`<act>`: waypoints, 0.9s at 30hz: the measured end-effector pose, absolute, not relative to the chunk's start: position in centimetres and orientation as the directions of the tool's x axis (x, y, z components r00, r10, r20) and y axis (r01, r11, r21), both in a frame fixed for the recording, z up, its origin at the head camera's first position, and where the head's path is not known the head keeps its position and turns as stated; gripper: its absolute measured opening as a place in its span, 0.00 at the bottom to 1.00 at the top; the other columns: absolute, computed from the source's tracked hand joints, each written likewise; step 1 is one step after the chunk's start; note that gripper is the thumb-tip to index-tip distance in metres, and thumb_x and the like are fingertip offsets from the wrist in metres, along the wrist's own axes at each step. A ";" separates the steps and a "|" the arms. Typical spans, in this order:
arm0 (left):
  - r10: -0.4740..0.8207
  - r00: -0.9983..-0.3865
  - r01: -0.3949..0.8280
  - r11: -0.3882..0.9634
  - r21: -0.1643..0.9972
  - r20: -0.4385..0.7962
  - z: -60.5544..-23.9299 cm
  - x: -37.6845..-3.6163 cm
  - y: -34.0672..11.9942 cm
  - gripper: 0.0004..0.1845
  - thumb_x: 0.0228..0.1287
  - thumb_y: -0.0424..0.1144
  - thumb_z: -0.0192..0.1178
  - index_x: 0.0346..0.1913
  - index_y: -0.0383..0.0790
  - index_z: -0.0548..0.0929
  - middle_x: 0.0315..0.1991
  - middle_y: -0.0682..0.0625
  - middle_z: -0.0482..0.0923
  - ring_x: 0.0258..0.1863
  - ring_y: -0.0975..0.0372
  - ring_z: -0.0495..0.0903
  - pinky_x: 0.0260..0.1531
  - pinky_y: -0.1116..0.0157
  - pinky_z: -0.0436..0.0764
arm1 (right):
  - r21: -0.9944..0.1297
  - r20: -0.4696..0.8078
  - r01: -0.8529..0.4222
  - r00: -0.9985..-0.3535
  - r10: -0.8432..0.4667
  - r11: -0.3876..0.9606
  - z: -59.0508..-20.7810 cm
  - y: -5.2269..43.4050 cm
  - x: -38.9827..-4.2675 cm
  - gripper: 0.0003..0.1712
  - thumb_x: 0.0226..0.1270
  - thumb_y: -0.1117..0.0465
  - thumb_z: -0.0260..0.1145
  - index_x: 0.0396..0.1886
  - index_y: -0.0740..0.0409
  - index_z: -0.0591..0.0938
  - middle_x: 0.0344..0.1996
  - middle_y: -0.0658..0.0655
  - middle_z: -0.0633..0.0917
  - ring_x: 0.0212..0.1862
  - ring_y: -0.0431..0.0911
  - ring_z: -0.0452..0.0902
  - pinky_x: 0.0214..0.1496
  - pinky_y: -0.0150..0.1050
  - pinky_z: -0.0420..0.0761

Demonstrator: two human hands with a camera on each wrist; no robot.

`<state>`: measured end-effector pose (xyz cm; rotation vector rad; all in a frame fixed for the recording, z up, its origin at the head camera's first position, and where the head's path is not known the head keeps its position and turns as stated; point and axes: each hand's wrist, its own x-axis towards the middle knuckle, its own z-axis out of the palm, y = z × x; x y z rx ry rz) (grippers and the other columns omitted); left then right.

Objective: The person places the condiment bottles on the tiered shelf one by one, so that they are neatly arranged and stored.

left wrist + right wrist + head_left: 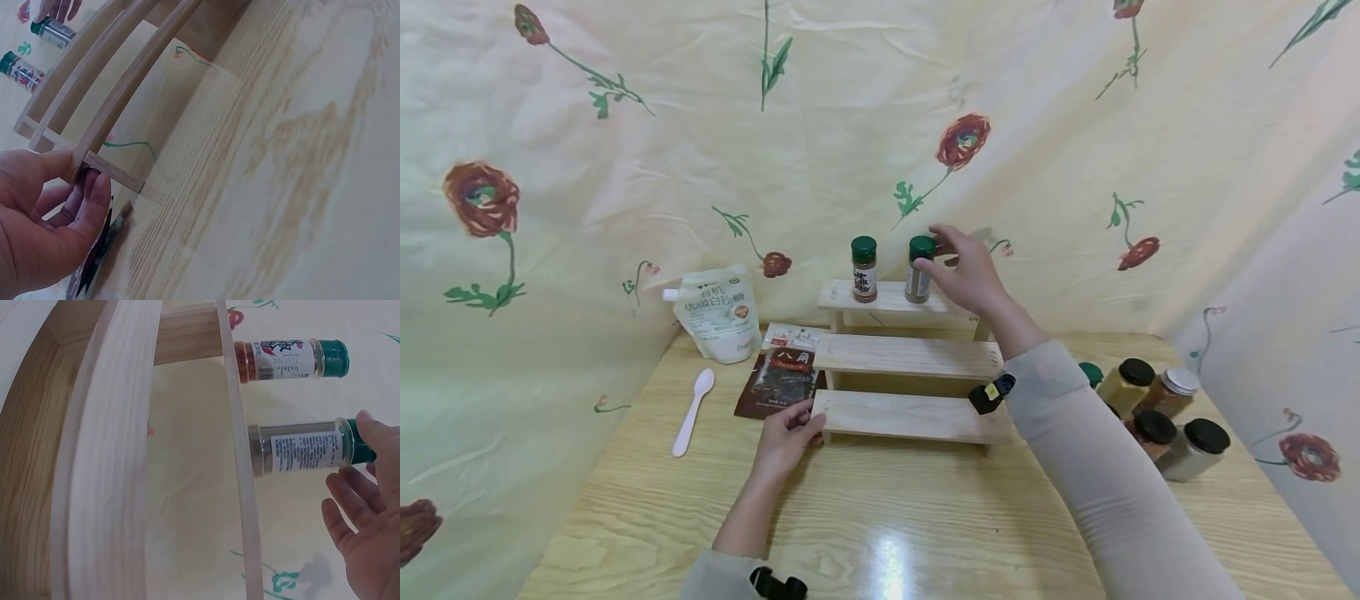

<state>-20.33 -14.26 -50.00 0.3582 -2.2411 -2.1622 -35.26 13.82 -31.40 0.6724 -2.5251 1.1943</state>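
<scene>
A three-step wooden rack point(910, 357) stands on the table. On its top step are two green-capped spice jars: one with red-brown contents point(864, 279) on the left, the other with grey-brown contents point(917, 279) on the right. My right hand point(966, 271) pinches the cap of the grey-brown jar between thumb and fingers; in the right wrist view that jar point(300, 449) has its base on the step. My left hand point(786, 442) grips the left end of the lowest step, thumb above and fingers curled beneath, as the left wrist view shows at the board's end point(84, 159).
Left of the rack are a white spouted pouch point(718, 315), a dark red packet point(778, 375) partly behind the rack's edge, and a white spoon point(693, 412). Several jars with black, white and green lids point(1206, 436) stand at the right, beside my right sleeve. Flowered cloth point(850, 150) hangs behind.
</scene>
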 end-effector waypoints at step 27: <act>-0.171 -0.973 -0.166 0.030 0.986 -0.158 -50.0 -20.3 -14.2 0.23 0.68 0.29 0.65 0.64 0.26 0.77 0.44 0.39 0.78 0.36 0.64 0.83 0.39 0.66 0.90 | -0.604 0.448 -0.495 -0.859 -0.247 0.625 -34.0 21.0 -31.8 0.27 0.72 0.57 0.69 0.66 0.63 0.76 0.55 0.65 0.83 0.58 0.58 0.78 0.60 0.57 0.80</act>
